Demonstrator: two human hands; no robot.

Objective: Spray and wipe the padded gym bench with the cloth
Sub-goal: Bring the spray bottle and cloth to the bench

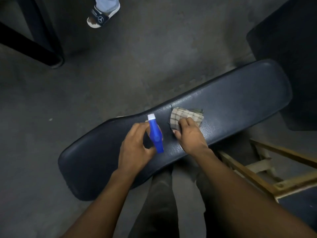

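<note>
Spray bottle in the left hand, cloth under the right, both over the padded bench.

A dark equipment frame [32, 40] stands far left on the grey floor [120, 74], with a bystander's sandalled foot [101, 16] beyond. The left hand [135, 148] has its fingers curled around a blue spray bottle [156, 134], white cap pointing away, held just above the dark bench pad [231, 103]. Right of it, the right hand [188, 134] lies flat, fingers spread and pressing a folded checked cloth [185, 117] onto the pad's middle. A wooden frame [274, 169] sits at the lower right.
</note>
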